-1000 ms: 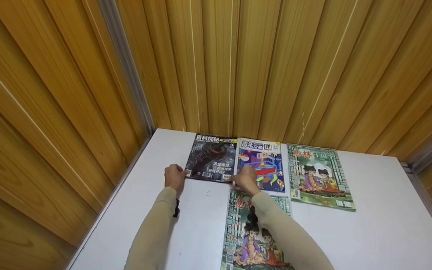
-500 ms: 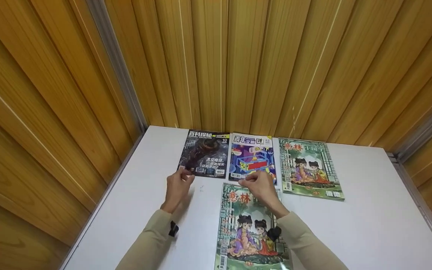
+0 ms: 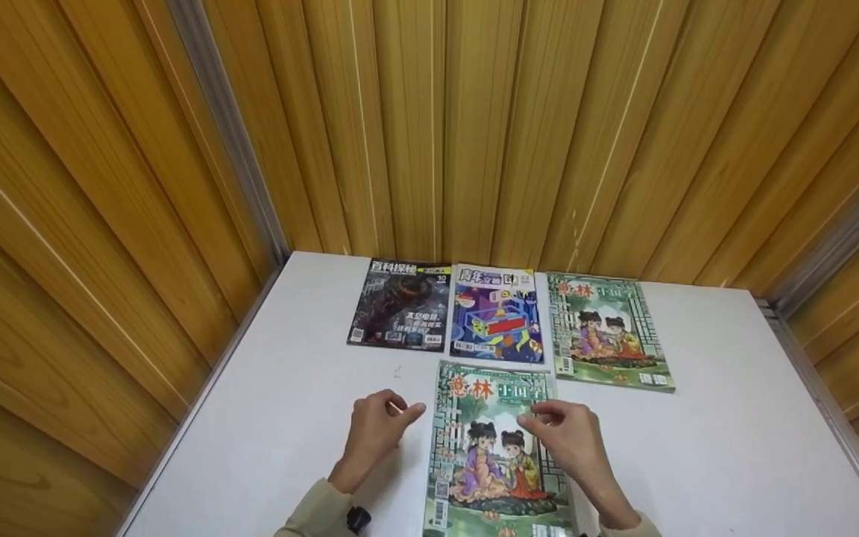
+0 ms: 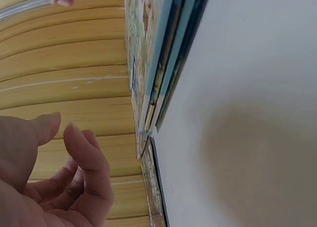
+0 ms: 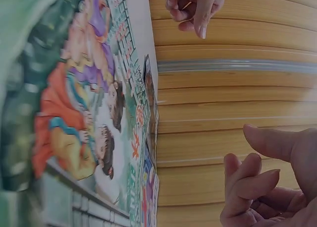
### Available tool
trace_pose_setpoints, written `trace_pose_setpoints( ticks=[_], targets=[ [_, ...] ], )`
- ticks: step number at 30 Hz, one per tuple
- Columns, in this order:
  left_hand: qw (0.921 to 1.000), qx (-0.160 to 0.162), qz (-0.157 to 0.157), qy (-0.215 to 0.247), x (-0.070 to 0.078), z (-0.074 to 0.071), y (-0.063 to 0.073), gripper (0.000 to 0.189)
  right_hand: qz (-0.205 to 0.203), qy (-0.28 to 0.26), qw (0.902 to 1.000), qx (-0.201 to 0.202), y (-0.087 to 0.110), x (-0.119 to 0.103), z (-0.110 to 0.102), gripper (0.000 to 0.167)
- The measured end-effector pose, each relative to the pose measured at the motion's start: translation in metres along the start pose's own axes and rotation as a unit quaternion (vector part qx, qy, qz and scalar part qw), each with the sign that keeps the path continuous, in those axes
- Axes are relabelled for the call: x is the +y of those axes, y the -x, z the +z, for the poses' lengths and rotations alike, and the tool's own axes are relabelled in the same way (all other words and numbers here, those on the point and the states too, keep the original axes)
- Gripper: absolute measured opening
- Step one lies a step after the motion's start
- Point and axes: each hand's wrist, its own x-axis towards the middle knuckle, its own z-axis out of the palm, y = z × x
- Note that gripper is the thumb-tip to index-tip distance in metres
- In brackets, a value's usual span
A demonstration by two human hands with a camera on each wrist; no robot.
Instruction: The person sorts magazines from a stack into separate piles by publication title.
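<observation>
My left hand [image 3: 377, 432] is just left of the near green magazine stack [image 3: 504, 455], its fingers loosely bent with nothing between them. Over that stack's right side is my right hand [image 3: 570, 440], thumb and fingers apart and holding nothing. The left wrist view shows the stack's layered spines [image 4: 166, 58] beside the left hand [image 4: 74, 172]. In the right wrist view, the cover with two cartoon figures [image 5: 84, 103] lies beneath the right hand [image 5: 267, 172]. A dark magazine [image 3: 402, 306] and a purple-blue magazine [image 3: 496, 313] lie side by side at the back.
Right of the purple-blue magazine lies another green magazine [image 3: 610, 332], slightly angled. All rest on a white table [image 3: 280, 373]. Wood-patterned panels [image 3: 429, 134] enclose the table at the back and sides, with metal strips [image 3: 228, 127] at the corners.
Both hands have let go of the dark magazine's lower edge and drawn back toward the near green stack, spreading to its two sides. The dark magazine stays lying beside the purple-blue one.
</observation>
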Motion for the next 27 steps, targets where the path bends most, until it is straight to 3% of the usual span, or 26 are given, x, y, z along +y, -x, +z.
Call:
trace_pose_setpoints(
  ticks=[5, 13, 21, 27],
  targets=[
    [0.9991, -0.010, 0.023, -0.034, 0.011, 0.002, 0.014, 0.034, 0.017, 0.030, 0.9994, 0.004, 0.012, 0.012, -0.013, 0.037],
    [0.9917, -0.098, 0.016, -0.082, 0.015, 0.006, 0.032, 0.038, 0.062, 0.061, 0.9962, -0.002, 0.033, 0.041, -0.023, 0.035],
    [0.9850, -0.153, -0.040, -0.068, 0.015, 0.018, 0.053, 0.038, 0.107, 0.064, 0.9917, -0.030, 0.055, 0.074, -0.015, 0.038],
    [0.9799, -0.174, -0.053, -0.082, 0.013, 0.024, 0.067, 0.038, 0.129, 0.083, 0.9858, -0.069, 0.067, 0.091, -0.010, 0.043]
  ],
)
